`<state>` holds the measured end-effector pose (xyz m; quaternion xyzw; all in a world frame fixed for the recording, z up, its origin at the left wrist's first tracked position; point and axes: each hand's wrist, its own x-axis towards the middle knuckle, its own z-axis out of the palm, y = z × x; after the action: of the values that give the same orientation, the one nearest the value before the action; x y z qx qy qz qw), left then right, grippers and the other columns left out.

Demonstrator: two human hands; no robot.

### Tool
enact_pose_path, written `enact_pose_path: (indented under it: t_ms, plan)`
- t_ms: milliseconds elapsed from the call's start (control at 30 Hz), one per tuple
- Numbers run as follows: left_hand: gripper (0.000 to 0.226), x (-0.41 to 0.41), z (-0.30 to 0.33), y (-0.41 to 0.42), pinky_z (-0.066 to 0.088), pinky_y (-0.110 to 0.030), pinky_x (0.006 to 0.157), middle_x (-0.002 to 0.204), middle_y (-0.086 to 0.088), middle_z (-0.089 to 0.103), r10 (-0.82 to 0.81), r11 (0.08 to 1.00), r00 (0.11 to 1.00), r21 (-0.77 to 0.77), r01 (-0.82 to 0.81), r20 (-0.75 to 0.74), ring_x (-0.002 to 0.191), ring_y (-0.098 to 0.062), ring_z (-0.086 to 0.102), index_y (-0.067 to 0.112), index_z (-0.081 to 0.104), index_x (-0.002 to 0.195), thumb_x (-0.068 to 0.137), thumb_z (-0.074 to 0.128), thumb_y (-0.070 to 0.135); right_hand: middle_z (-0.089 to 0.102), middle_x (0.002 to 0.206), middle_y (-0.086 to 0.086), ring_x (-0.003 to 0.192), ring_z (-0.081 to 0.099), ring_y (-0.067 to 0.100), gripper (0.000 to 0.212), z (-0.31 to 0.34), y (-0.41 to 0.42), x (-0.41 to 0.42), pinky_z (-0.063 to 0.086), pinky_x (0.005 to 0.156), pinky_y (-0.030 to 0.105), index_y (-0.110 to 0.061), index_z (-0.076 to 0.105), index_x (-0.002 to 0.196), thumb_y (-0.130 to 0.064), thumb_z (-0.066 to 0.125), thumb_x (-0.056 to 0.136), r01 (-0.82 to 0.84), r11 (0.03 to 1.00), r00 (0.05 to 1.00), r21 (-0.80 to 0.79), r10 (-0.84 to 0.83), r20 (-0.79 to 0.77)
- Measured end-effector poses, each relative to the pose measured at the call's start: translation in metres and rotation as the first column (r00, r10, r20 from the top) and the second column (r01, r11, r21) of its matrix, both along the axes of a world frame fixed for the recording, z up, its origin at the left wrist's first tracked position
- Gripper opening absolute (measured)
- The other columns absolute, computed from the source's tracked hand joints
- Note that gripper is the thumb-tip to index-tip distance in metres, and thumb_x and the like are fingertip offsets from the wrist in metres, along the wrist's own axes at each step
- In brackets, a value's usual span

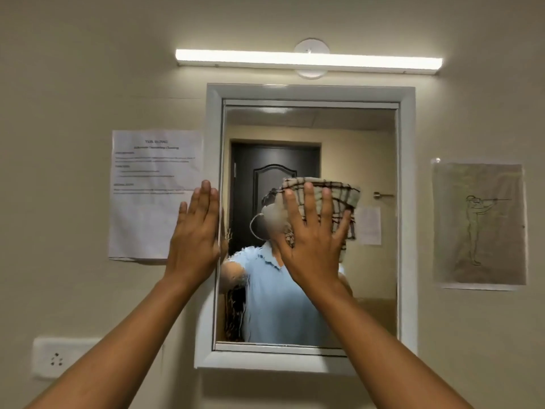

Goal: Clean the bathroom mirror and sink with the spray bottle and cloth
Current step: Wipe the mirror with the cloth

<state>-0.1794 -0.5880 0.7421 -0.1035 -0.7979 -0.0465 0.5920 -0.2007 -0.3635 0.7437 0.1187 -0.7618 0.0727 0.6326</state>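
Observation:
A white-framed mirror (371,137) hangs on the beige wall straight ahead. My right hand (314,237) lies flat with spread fingers on a checked beige cloth (339,191), pressing it against the glass in the middle of the mirror. My left hand (196,234) rests flat, fingers straight and together, on the mirror's left frame edge. The glass reflects a person in a light blue shirt and a dark door. The spray bottle and the sink are out of view.
A lit tube light (308,61) is mounted above the mirror. A printed sheet (147,184) is taped to the wall at the left, a drawing (479,224) at the right. A white wall socket (59,358) sits at the lower left.

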Motion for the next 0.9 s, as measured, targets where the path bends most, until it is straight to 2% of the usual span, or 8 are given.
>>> enact_pose_path:
  t_ms: [100,233,433,633,700,800,900]
  plan:
    - [0.081,0.0,-0.004,-0.003,0.011,-0.049,0.124,0.167,-0.008,-0.003,-0.004,1.0,1.0,-0.01,0.004,0.011,0.154,-0.023,-0.001,0.01,0.004,0.159,0.091,0.049,0.014,0.007,0.167,0.004,0.153,0.002,0.032,0.074,0.004,-0.042,0.001,0.003,0.114,0.07,-0.032,0.012,0.158,-0.058,0.039,0.094,-0.04,0.988,0.999,0.146,0.041,-0.005]
    - [0.068,0.004,-0.01,-0.006,0.011,-0.05,0.124,0.167,-0.009,0.001,-0.033,0.999,0.999,-0.018,0.033,0.029,0.154,-0.023,0.002,0.009,0.008,0.158,0.096,0.026,0.03,0.008,0.167,0.004,0.153,0.002,0.031,0.073,-0.004,-0.069,0.002,0.003,0.114,0.07,-0.031,0.016,0.158,-0.058,0.035,0.092,-0.063,0.964,0.998,0.258,0.066,-0.001]
    - [0.073,0.005,-0.032,-0.008,0.009,-0.049,0.125,0.167,-0.008,-0.001,-0.049,0.998,0.998,0.028,0.048,0.027,0.154,-0.021,-0.002,0.011,0.004,0.159,0.089,0.025,0.019,0.008,0.167,0.006,0.153,0.002,0.032,0.074,-0.022,-0.06,0.005,0.006,0.114,0.069,-0.029,0.016,0.158,-0.059,0.038,0.094,-0.047,0.892,0.998,0.45,0.063,-0.021]
    - [0.075,0.01,-0.046,0.002,0.009,-0.046,0.125,0.167,-0.011,-0.006,-0.043,0.999,0.997,0.033,0.041,0.067,0.154,-0.022,-0.002,0.009,-0.001,0.158,0.092,0.031,0.025,0.017,0.165,0.005,0.153,0.009,0.03,0.07,-0.022,-0.009,-0.003,0.008,0.115,0.067,-0.03,0.023,0.156,-0.057,0.041,0.094,-0.031,0.765,0.994,0.643,0.091,-0.06]
    - [0.077,0.011,-0.05,0.004,0.011,-0.045,0.124,0.167,-0.011,-0.008,-0.052,0.998,0.995,0.038,0.049,0.079,0.154,-0.022,-0.004,0.009,-0.001,0.158,0.09,0.03,0.027,0.018,0.165,0.004,0.153,0.01,0.029,0.069,-0.02,0.017,-0.003,0.008,0.116,0.066,-0.031,0.025,0.156,-0.057,0.04,0.094,-0.011,0.78,0.996,0.625,0.065,-0.065]
    - [0.08,0.011,-0.053,0.003,0.013,-0.047,0.124,0.166,-0.011,-0.005,-0.098,0.993,0.993,0.068,0.093,0.073,0.154,-0.022,-0.003,0.008,0.002,0.158,0.086,0.027,0.032,0.02,0.164,0.004,0.153,0.012,0.03,0.067,-0.013,0.065,0.001,0.011,0.114,0.067,-0.031,0.028,0.155,-0.057,0.042,0.094,0.028,0.865,0.999,0.501,-0.005,-0.047]
    - [0.077,0.003,-0.057,0.003,0.013,-0.047,0.123,0.166,-0.009,-0.007,-0.105,0.992,0.994,0.067,0.104,0.013,0.153,-0.014,-0.009,0.011,0.001,0.158,0.088,0.031,0.021,0.015,0.165,0.004,0.153,0.007,0.03,0.07,-0.012,0.116,0.002,0.01,0.114,0.068,-0.031,0.024,0.156,-0.058,0.043,0.094,0.068,0.942,0.997,0.329,-0.075,0.008]
